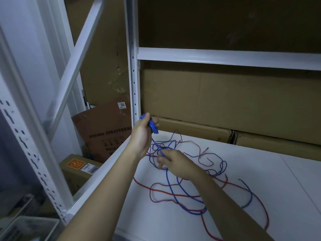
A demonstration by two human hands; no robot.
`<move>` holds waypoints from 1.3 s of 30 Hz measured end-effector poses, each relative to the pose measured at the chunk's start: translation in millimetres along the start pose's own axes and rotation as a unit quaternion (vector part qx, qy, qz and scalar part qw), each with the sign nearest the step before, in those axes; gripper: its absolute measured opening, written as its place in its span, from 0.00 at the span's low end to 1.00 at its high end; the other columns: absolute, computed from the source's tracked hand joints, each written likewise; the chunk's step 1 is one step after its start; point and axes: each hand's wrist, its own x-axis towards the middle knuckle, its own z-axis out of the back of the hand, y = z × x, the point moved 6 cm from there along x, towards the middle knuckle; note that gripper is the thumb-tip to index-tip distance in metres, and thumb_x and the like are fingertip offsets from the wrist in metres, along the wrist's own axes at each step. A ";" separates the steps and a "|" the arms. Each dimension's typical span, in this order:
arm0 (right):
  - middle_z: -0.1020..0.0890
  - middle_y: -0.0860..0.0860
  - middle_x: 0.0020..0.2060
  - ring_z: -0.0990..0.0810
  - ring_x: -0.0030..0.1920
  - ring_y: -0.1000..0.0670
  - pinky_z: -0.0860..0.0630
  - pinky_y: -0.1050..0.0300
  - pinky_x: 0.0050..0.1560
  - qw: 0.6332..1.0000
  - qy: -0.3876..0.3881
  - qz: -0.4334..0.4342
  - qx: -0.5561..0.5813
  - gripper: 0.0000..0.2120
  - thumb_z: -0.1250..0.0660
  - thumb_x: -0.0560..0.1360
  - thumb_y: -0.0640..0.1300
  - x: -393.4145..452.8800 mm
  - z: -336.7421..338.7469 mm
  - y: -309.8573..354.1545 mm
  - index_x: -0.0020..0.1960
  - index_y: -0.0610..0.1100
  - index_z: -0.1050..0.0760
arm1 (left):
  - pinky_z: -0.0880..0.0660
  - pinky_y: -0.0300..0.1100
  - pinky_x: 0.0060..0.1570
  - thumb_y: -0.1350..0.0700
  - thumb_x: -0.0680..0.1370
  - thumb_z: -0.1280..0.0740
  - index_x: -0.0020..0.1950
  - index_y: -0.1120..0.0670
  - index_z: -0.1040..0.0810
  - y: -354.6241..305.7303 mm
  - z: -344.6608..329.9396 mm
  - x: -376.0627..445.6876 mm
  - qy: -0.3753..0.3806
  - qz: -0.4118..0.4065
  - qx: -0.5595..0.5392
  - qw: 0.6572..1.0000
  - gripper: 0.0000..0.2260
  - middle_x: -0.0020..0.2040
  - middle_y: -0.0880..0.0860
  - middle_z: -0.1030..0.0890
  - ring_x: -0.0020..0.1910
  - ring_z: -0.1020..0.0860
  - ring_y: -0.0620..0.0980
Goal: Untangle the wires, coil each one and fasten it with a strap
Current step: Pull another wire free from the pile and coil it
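Left hand [141,136] grips blue coil [152,126], upright | right hand [175,162] pinches blue wire [171,186]

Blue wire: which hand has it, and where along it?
Both. The left hand grips the coiled bundle of the blue wire; the right hand pinches the strand running down from it, above the tangle.

Red wire [250,193] perhaps cut off below
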 end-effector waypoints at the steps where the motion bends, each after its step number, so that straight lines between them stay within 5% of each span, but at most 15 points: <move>1: 0.16 0.54 0.43 0.20 0.46 0.55 0.26 0.57 0.50 0.999 0.002 0.007 -0.035 0.07 0.42 0.80 0.43 -2.6 -1.6 0.9 0.47 0.49 0.27 | 0.34 0.46 0.53 0.57 0.85 0.50 0.39 0.55 0.30 3.6 2.9 0.1 -0.012 -0.021 0.111 0.993 0.17 0.36 0.51 0.26 0.39 0.29 0.50; 4: 0.19 0.55 0.40 0.22 0.43 0.52 0.25 0.56 0.44 0.990 -0.009 0.038 -0.134 0.05 0.39 0.78 0.44 -11.1 1.3 3.3 0.52 0.47 0.26 | 0.33 0.45 0.61 0.54 0.84 0.48 0.48 0.53 0.23 27.6 6.2 -3.2 0.041 -0.029 0.386 0.921 0.15 0.49 0.52 0.19 0.54 0.26 0.52; 6: 0.20 0.52 0.39 0.23 0.40 0.49 0.26 0.55 0.40 0.982 -0.022 0.035 -0.183 0.07 0.38 0.77 0.46 -15.8 11.9 -1.0 0.53 0.46 0.24 | 0.30 0.46 0.58 0.54 0.84 0.46 0.53 0.55 0.28 43.3 13.7 -5.9 0.083 -0.033 0.515 0.852 0.10 0.53 0.54 0.20 0.57 0.27 0.54; 11: 0.21 0.49 0.35 0.24 0.33 0.50 0.26 0.56 0.36 0.996 -0.082 -0.001 -0.030 0.02 0.32 0.75 0.44 -20.3 37.8 -25.9 0.46 0.48 0.20 | 0.38 0.44 0.43 0.48 0.83 0.46 0.42 0.46 0.39 58.3 35.0 -10.3 0.135 -0.008 0.659 0.739 0.10 0.36 0.49 0.30 0.47 0.35 0.51; 13: 0.23 0.42 0.35 0.27 0.32 0.49 0.27 0.55 0.35 0.989 -0.135 0.023 0.047 0.05 0.30 0.73 0.40 -22.8 45.2 -26.8 0.43 0.50 0.22 | 0.38 0.43 0.42 0.43 0.82 0.46 0.39 0.46 0.38 60.0 37.5 -13.8 0.162 0.004 0.672 0.723 0.14 0.35 0.48 0.31 0.44 0.36 0.49; 18: 0.26 0.53 0.36 0.25 0.36 0.58 0.26 0.68 0.40 0.982 -0.140 0.058 0.110 0.18 0.26 0.70 0.40 -19.3 40.8 -22.5 0.52 0.60 0.25 | 0.37 0.39 0.33 0.37 0.77 0.39 0.36 0.49 0.33 57.8 50.0 -27.6 0.199 0.050 0.637 0.743 0.19 0.31 0.48 0.31 0.32 0.33 0.45; 21: 0.22 0.48 0.39 0.23 0.38 0.55 0.25 0.68 0.41 0.974 -0.172 0.056 0.140 0.22 0.23 0.68 0.44 -15.7 40.8 -21.3 0.55 0.61 0.28 | 0.34 0.35 0.32 0.43 0.77 0.34 0.38 0.54 0.28 50.8 53.8 -35.3 0.225 0.096 0.521 0.818 0.16 0.29 0.47 0.31 0.29 0.33 0.43; 24: 0.20 0.50 0.34 0.25 0.32 0.58 0.29 0.68 0.35 0.957 -0.238 0.065 0.154 0.14 0.24 0.69 0.44 -12.1 43.9 -18.6 0.48 0.57 0.26 | 0.36 0.34 0.30 0.46 0.72 0.29 0.42 0.58 0.21 41.5 45.6 -42.6 0.250 0.123 0.406 0.870 0.14 0.30 0.48 0.29 0.29 0.34 0.43; 27: 0.18 0.57 0.34 0.23 0.36 0.60 0.27 0.66 0.40 0.948 -0.272 0.076 0.149 0.08 0.29 0.73 0.41 -7.1 45.9 -18.7 0.39 0.54 0.21 | 0.36 0.32 0.29 0.50 0.73 0.28 0.47 0.63 0.19 32.9 42.9 -43.9 0.245 0.115 0.425 0.864 0.15 0.32 0.49 0.25 0.29 0.33 0.43; 30: 0.18 0.55 0.37 0.22 0.39 0.55 0.27 0.64 0.41 0.919 -0.363 0.026 0.155 0.06 0.31 0.76 0.43 -6.6 64.8 -35.2 0.41 0.50 0.19 | 0.36 0.31 0.30 0.53 0.74 0.28 0.48 0.61 0.17 24.9 45.7 -46.6 0.251 0.100 0.460 0.846 0.11 0.37 0.53 0.22 0.32 0.31 0.44; 32: 0.17 0.50 0.40 0.21 0.42 0.48 0.25 0.54 0.45 0.925 -0.370 -0.021 0.085 0.07 0.33 0.77 0.46 -6.9 75.8 -47.6 0.44 0.46 0.18 | 0.35 0.31 0.30 0.56 0.75 0.29 0.46 0.63 0.18 17.6 47.2 -48.2 0.236 0.090 0.440 0.862 0.09 0.35 0.53 0.24 0.30 0.32 0.43; 35: 0.17 0.47 0.46 0.21 0.49 0.45 0.26 0.50 0.50 0.949 -0.281 -0.053 -0.134 0.11 0.38 0.80 0.49 -2.4 70.8 -52.7 0.51 0.47 0.18 | 0.35 0.33 0.31 0.58 0.78 0.33 0.39 0.57 0.20 7.3 48.9 -48.2 0.180 0.079 0.353 0.915 0.09 0.26 0.48 0.28 0.25 0.35 0.42; 37: 0.19 0.50 0.51 0.25 0.55 0.46 0.32 0.52 0.56 0.913 -0.212 -0.042 -0.346 0.12 0.42 0.81 0.48 2.4 56.3 -45.2 0.56 0.51 0.20 | 0.37 0.36 0.31 0.57 0.79 0.36 0.36 0.56 0.23 3.4 46.7 -47.5 0.141 0.064 0.284 0.946 0.12 0.23 0.49 0.36 0.24 0.40 0.44; 39: 0.24 0.52 0.60 0.30 0.63 0.47 0.43 0.49 0.67 0.879 -0.179 0.003 -0.442 0.14 0.40 0.78 0.45 4.7 38.4 -33.7 0.62 0.53 0.24 | 0.38 0.34 0.29 0.55 0.80 0.37 0.38 0.57 0.24 1.6 44.3 -46.2 0.102 0.046 0.249 0.962 0.12 0.24 0.50 0.39 0.24 0.42 0.45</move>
